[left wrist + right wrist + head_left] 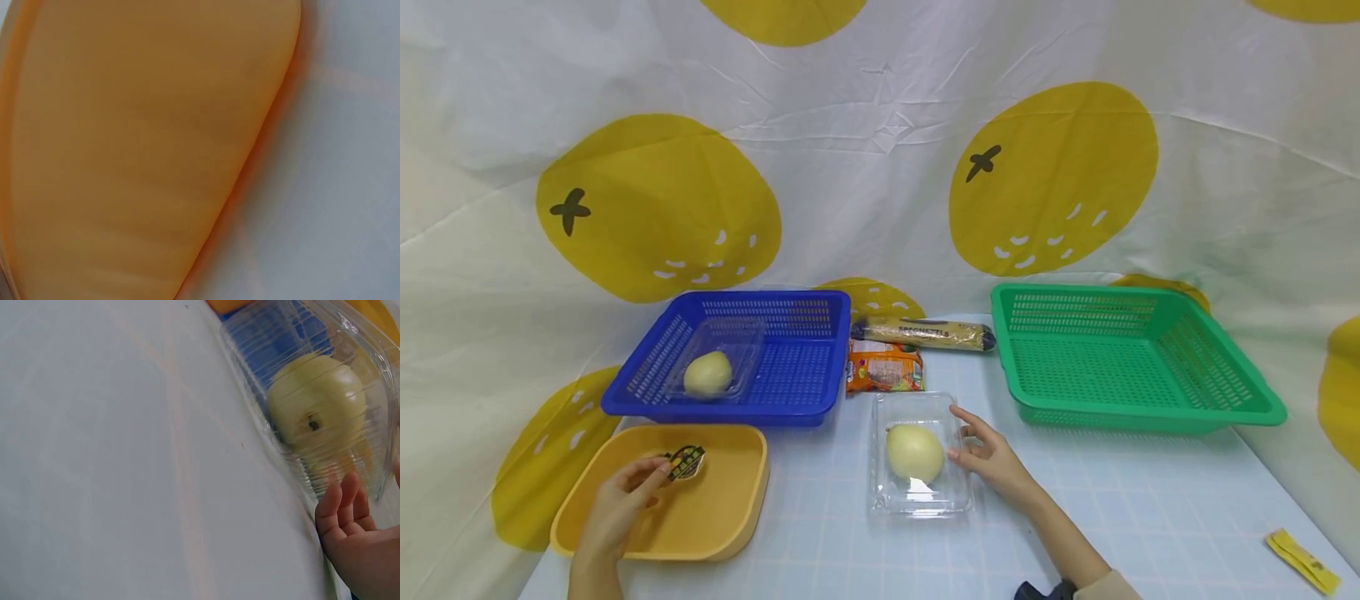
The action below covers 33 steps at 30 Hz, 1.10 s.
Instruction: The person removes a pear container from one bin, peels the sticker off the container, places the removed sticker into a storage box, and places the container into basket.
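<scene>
My left hand [613, 504] pinches a small black-and-yellow label [687, 462] above the yellow-orange tray [700, 533]. The left wrist view shows only that tray's floor and rim, with no hand in it. At the middle of the table, a clear lidded plastic box [951, 500] holds a pale yellow-green pear [915, 454]. My right hand [996, 467] holds the box by its right side, thumb and forefinger lapping over the edge. In the right wrist view, several bent fingers [347, 503] lie against the box's ribbed wall.
A blue basket [722, 408] at the back left contains another boxed pear [707, 375]. The green basket [1150, 417] stands back right. Between them lie a spaghetti pack [925, 333] and an orange packet [885, 369]. A folded yellow strip [1302, 561] lies at the right edge.
</scene>
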Tool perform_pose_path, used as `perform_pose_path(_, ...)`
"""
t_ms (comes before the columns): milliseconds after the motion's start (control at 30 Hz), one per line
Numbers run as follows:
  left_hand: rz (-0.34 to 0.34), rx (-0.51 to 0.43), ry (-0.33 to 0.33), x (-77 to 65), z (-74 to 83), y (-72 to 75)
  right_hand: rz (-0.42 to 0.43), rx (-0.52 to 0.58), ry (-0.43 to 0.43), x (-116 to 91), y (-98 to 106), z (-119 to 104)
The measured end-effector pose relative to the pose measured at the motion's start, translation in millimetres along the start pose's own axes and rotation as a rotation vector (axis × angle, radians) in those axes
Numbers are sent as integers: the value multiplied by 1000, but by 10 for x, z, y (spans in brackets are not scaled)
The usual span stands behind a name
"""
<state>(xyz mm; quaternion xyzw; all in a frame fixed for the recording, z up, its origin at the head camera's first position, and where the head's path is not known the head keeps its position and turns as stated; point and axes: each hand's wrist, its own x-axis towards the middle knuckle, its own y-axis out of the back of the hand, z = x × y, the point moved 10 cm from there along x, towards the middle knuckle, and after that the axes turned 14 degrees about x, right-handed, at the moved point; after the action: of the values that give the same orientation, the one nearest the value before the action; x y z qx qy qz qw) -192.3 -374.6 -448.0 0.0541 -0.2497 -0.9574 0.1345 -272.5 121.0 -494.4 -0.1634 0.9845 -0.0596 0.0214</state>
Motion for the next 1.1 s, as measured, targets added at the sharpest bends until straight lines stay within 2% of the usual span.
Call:
perform_pose_path(200,-65,168,23,11,-29,-65,7,0,-12,1,-2,7)
perform_pose_path(433,-193,269,134,23,-111,-164,11,1,-16,-3,-9,7)
perform_pose_path(633,-202,282,134,40,-110,-175,9,5,-2,-7,-12,-19)
perform_pose_path(833,-186,232,126,52,-126,-154,-25,11,28,-23,-49,-44)
perform_pose_path(1100,-332,282,183,17,-188,-293,-6,3,-1,-14,-26,-23)
